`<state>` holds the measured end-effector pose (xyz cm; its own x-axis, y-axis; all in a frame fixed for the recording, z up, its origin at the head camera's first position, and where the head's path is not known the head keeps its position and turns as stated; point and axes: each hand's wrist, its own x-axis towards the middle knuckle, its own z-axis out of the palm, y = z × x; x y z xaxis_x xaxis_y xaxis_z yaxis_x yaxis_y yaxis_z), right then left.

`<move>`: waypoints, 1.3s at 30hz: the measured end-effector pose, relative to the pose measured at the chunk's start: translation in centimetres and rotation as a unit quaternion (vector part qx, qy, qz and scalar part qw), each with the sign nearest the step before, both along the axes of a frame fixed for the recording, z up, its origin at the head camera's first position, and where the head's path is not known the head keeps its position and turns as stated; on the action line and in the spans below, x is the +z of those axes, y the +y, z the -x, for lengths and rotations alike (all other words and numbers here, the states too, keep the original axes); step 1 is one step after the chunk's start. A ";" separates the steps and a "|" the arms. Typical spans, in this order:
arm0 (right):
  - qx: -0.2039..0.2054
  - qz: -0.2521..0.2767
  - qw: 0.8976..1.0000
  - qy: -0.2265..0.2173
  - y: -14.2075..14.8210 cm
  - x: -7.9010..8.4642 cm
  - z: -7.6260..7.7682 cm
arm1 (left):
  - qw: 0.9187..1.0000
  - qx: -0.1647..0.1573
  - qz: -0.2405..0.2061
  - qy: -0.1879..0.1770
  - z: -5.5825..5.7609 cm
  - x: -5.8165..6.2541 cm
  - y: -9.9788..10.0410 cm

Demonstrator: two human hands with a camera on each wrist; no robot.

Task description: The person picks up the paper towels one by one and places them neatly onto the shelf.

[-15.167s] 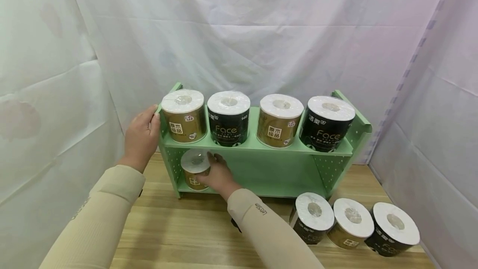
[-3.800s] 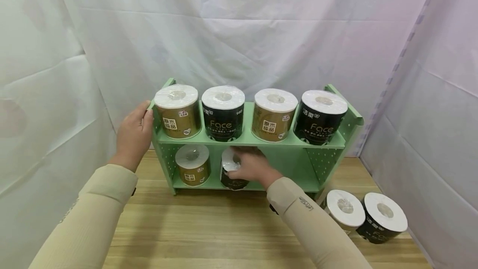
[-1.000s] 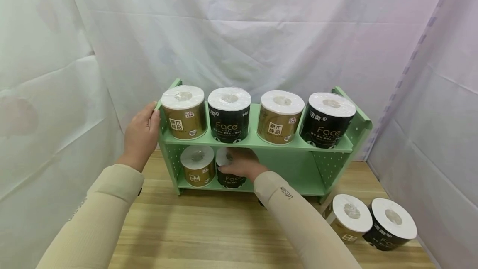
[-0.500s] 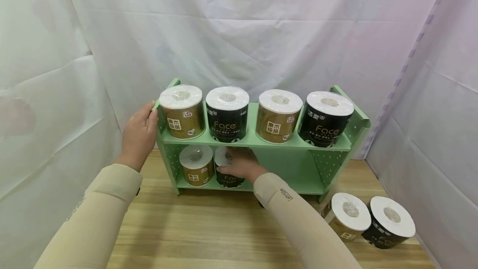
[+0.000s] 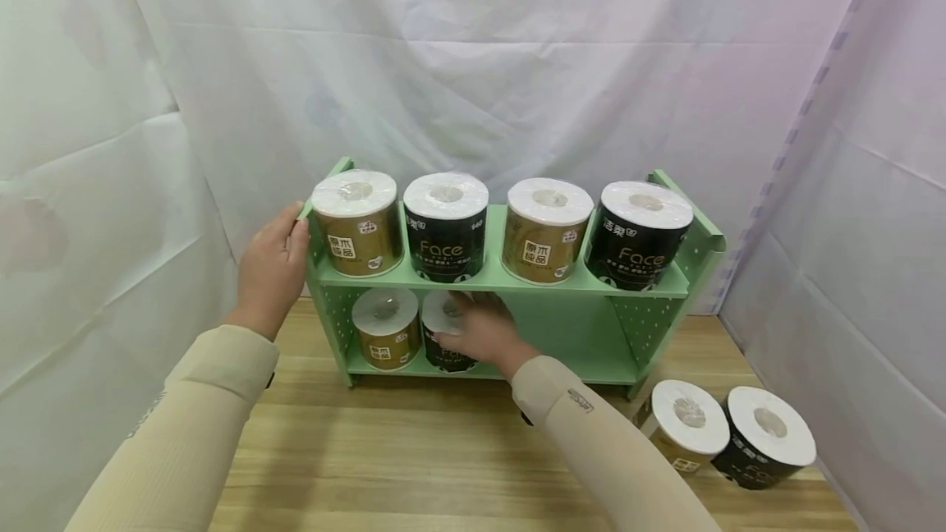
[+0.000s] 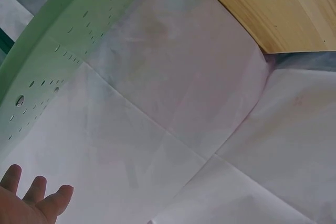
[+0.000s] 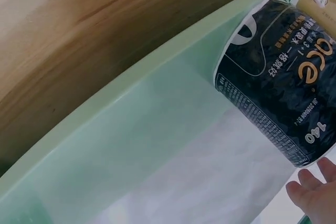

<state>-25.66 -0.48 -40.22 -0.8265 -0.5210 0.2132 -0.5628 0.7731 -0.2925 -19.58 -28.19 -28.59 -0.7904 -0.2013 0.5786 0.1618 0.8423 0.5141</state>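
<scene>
In the head view, a green two-tier shelf (image 5: pixel 584 343) stands on the wooden table. My left hand (image 5: pixel 272 273) holds its left side panel at the upper front corner, and the left wrist view shows some loose fingers beside the panel's outer face. On the lower tier, a black-wrapped toilet roll (image 5: pixel 446 351) stands upright beside a gold-wrapped toilet roll (image 5: pixel 386 347). My right hand (image 5: pixel 488 331) is over the black roll's top right, fingers slightly spread and blurred. In the right wrist view, its fingertips lie close to the top rim of that roll (image 7: pixel 278 77).
Several toilet rolls, gold (image 5: pixel 547 245) and black (image 5: pixel 639 249) alternating, stand on the upper tier (image 5: pixel 497 276), close above my right hand. Another gold roll (image 5: pixel 683 417) and black roll (image 5: pixel 764 437) stand on the table (image 5: pixel 414 450) at right. White cloth (image 5: pixel 473 89) surrounds everything.
The black roll has come from the table onto the lower tier and then slid left to the gold roll. My right hand's grip has just loosened. My left hand stays put.
</scene>
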 end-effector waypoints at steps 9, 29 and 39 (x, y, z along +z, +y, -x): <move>0.018 0.028 0.999 0.029 1.6 -0.1 -1.6 | 1.000 0.002 0.002 0.003 0.0 0.0 0.0; 0.008 0.033 0.998 0.058 8.0 0.0 -5.6 | 1.000 -0.001 0.003 -0.003 -0.1 0.0 -0.3; -0.014 0.018 0.997 0.068 10.6 -0.3 -6.8 | 1.000 -0.001 0.001 -0.009 -0.1 0.1 0.0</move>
